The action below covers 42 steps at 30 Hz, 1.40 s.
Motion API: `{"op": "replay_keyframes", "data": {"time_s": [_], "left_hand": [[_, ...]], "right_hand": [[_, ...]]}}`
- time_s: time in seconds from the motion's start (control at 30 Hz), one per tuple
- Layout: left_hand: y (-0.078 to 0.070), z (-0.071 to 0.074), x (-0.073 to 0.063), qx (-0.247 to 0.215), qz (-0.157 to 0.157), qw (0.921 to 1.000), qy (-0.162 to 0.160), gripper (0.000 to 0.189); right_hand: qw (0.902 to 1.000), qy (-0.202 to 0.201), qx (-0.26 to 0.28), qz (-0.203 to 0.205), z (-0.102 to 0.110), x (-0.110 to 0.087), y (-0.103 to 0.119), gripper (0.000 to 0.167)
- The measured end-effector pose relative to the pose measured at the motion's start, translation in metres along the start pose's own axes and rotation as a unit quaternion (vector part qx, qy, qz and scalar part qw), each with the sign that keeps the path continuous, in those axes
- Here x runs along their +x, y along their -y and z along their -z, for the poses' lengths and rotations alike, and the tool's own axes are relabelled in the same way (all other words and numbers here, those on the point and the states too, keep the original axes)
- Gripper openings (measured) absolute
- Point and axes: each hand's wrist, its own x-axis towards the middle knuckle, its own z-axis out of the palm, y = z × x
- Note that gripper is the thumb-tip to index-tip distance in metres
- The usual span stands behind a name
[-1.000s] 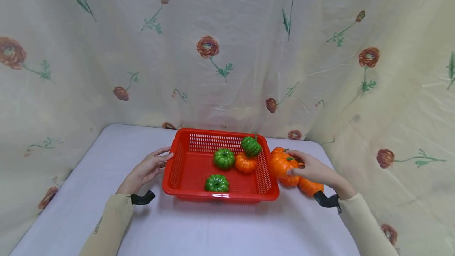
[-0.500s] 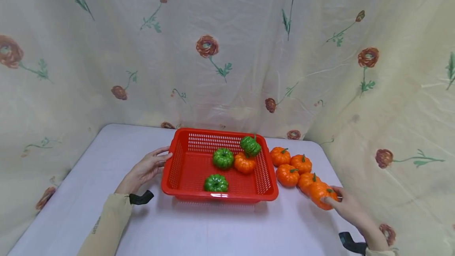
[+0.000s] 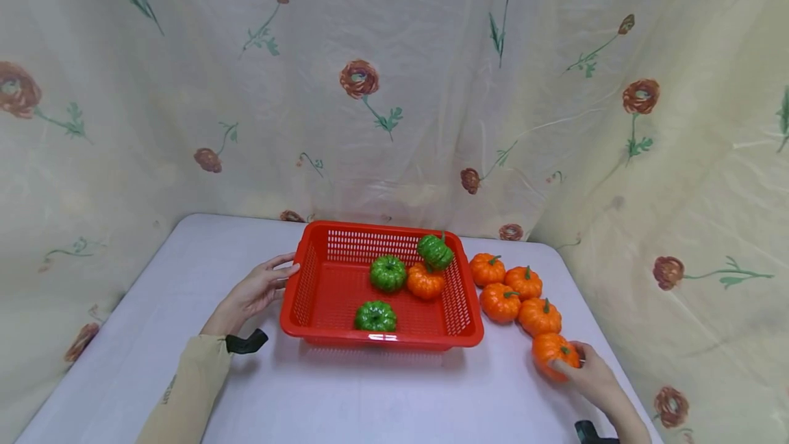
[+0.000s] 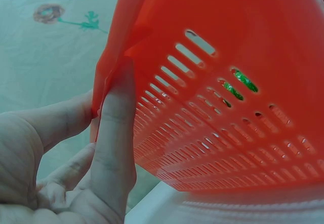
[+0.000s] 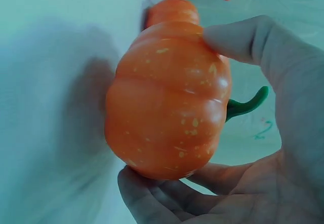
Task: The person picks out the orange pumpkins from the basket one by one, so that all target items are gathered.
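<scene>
My right hand [image 3: 588,372] grips an orange toy pumpkin [image 3: 553,353] with a green stem, thumb on one side and fingers on the other. In the right wrist view the same pumpkin [image 5: 167,102] sits beside the white tabletop; whether it touches cannot be told. At the left end of a red plastic basket [image 3: 382,342], my left hand [image 3: 253,297] pinches the rim [image 4: 114,46] between thumb and fingers. Inside the basket are an orange pumpkin [image 3: 425,282] and green pumpkins [image 3: 387,274], one of them [image 3: 435,252] resting tilted on the orange one.
Several orange pumpkins [image 3: 524,284] stand close together on the table right of the basket, in line with the held one. The white table [image 3: 370,396] ends at a flowered curtain [image 3: 394,88] behind and at the sides.
My right hand has carried the orange pumpkin from beside the basket's right end toward the near right of the table, past the other orange pumpkins. The left hand stays on the rim.
</scene>
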Motion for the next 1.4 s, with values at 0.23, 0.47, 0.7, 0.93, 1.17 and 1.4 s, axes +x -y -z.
{"op": "replay_keyframes", "data": {"time_s": [0.23,0.47,0.7,0.93,1.17,1.4], "left_hand": [[0.002,0.0,-0.001,0.011,0.003,0.9999,-0.01,0.075],[0.002,0.001,0.0,0.009,0.002,0.9999,-0.006,0.073],[0.003,0.001,-0.002,0.011,0.004,0.9999,-0.011,0.073],[0.001,0.0,-0.001,0.02,0.0,0.9997,-0.01,0.072],[-0.001,-0.001,-0.002,0.016,0.002,0.9998,-0.01,0.073],[-0.001,-0.003,-0.002,0.02,-0.004,0.9998,-0.003,0.07]], "right_hand": [[0.9998,-0.017,0.001,-0.008,-0.011,0.007,-0.004,0.104],[0.9999,-0.011,0.0,-0.012,-0.013,0.008,-0.002,0.107],[1.0,0.0,-0.005,-0.003,-0.008,0.005,-0.004,0.111],[0.9991,-0.023,-0.028,0.022,0.008,0.003,0.003,0.112],[0.9973,-0.041,-0.023,0.057,0.02,-0.005,0.025,0.106],[0.9968,-0.035,-0.009,0.071,0.027,-0.006,0.065,0.11]]}}
